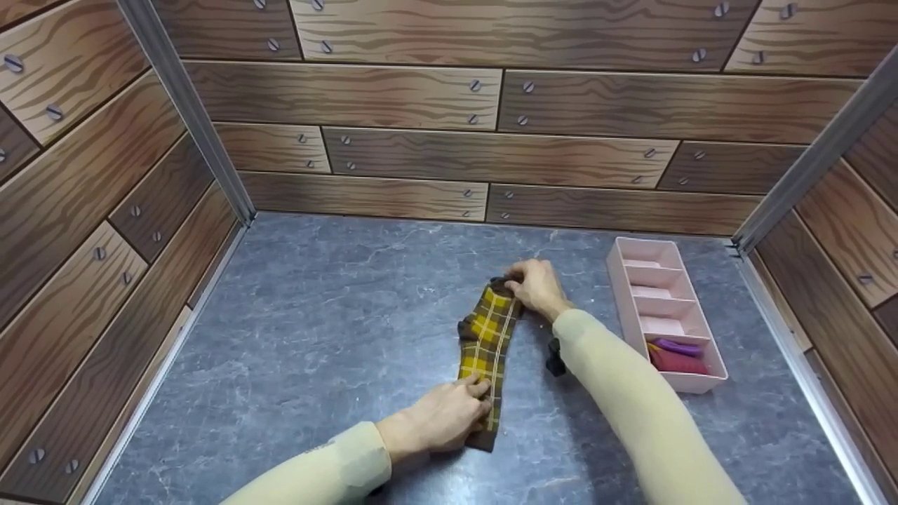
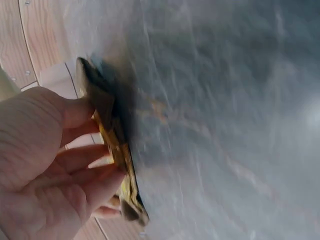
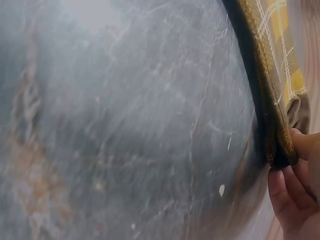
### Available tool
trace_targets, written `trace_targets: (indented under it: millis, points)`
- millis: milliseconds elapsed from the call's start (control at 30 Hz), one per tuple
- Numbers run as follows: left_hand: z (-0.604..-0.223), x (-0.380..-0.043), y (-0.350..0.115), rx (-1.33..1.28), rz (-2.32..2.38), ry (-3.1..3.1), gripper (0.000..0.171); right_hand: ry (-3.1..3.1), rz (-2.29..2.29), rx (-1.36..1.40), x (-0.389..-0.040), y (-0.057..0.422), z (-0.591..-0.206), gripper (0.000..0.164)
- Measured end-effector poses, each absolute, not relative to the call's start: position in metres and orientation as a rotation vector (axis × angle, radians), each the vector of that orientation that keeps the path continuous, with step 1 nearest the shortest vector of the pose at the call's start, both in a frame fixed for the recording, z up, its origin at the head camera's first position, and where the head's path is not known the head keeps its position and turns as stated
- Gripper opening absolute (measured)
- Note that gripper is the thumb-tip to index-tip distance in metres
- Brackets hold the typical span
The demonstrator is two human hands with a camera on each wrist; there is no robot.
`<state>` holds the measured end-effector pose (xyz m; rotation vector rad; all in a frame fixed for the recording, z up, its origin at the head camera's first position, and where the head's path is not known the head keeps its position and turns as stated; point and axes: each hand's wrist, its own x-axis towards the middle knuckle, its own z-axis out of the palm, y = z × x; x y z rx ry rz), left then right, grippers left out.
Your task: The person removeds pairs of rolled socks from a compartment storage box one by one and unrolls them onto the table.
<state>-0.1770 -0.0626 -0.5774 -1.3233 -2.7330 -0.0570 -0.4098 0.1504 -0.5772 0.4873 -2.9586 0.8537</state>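
A brown and yellow plaid sock [image 1: 484,344] lies lengthwise on the table, its dark toe at the far end and its brown cuff toward me. The dark heel sticks out on its left side. At the toe, my right hand [image 1: 537,284] pinches the fabric between thumb and fingers; the right wrist view shows this hand [image 3: 300,187] at the tip of the sock [image 3: 265,65]. My left hand [image 1: 445,414] rests on the sock's leg near the cuff. In the left wrist view its fairly straight fingers [image 2: 102,187] lie against the plaid.
A pink divided box [image 1: 635,308] stands on the right, beyond my right forearm. Its nearest compartment contains a red folded item [image 1: 677,361] and a purple one [image 1: 677,346]. Wood-patterned walls [image 1: 407,151] enclose the blue-grey marbled table [image 1: 337,294] at the back and sides.
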Motion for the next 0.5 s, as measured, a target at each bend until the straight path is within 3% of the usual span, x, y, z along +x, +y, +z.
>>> trace_targets:
  millis: [167,500]
  points:
    - [-0.574,-0.186,-0.074,-1.431,-0.079,-2.719,0.025,-2.956,0.894,0.459,-0.406,0.157,-0.576,0.012]
    - [-0.564,-0.197,-0.092,-1.476,-0.01,-2.854,0.037,-2.99,0.898,0.414,-0.4,0.172,-0.576,0.009]
